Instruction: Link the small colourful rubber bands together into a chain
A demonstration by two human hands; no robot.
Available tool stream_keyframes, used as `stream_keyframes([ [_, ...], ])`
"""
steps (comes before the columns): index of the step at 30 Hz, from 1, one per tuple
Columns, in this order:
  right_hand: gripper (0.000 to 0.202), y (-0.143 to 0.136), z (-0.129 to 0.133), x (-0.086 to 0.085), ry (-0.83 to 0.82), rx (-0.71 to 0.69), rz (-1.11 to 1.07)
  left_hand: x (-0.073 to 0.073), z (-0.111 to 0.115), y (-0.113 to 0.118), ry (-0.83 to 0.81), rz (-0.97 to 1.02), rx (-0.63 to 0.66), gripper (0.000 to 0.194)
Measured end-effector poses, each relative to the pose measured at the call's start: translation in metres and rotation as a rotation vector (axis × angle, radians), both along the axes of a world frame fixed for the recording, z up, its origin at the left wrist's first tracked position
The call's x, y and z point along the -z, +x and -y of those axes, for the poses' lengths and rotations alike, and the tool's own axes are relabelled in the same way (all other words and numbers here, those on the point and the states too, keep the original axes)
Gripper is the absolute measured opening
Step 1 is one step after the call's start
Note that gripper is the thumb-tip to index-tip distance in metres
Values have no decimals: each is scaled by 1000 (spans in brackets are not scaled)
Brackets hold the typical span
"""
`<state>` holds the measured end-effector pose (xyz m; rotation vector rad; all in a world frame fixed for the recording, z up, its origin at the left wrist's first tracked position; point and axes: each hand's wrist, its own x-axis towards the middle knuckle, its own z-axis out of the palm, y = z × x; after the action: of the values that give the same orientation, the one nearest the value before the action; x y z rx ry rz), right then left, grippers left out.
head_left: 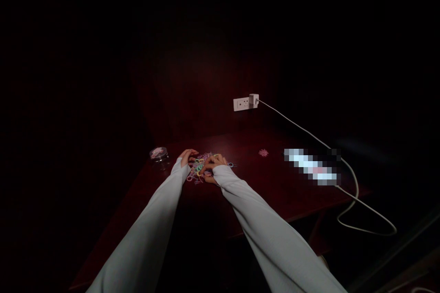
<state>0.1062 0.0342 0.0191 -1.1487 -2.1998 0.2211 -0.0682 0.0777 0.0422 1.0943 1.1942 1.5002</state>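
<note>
A pile of small pastel plastic pieces (198, 167), several with ring-shaped ends, lies on the dark red table (202, 210). Along the pile's left edge is my left hand (186, 156), its fingers reaching out over the pieces. My right hand (216, 164) rests on the right part of the pile with fingers bent but apart. Its fingertips touch the pieces, and I make out nothing gripped in either hand. Part of the pile is hidden beneath the right hand.
A clear round jar (159, 154) with a pink-patterned lid stands left. Right of the pile lies a small pink cluster (263, 152). Farther right is a bright, blurred-out device (309, 167). A white cable (302, 129) runs from a charger (254, 100) in the wall socket (241, 104).
</note>
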Motion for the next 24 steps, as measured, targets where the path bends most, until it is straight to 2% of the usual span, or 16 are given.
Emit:
stream_keyframes([
  [10,11,0,3,-6,-54,26,-27,-1,4,0,14,-43,7,19],
  [20,8,0,-2,-4,-60,62,-153,-5,8,4,8,-156,5,30],
  [24,7,1,-4,-5,-73,99,-182,-3,9,3,45,-206,31,32],
])
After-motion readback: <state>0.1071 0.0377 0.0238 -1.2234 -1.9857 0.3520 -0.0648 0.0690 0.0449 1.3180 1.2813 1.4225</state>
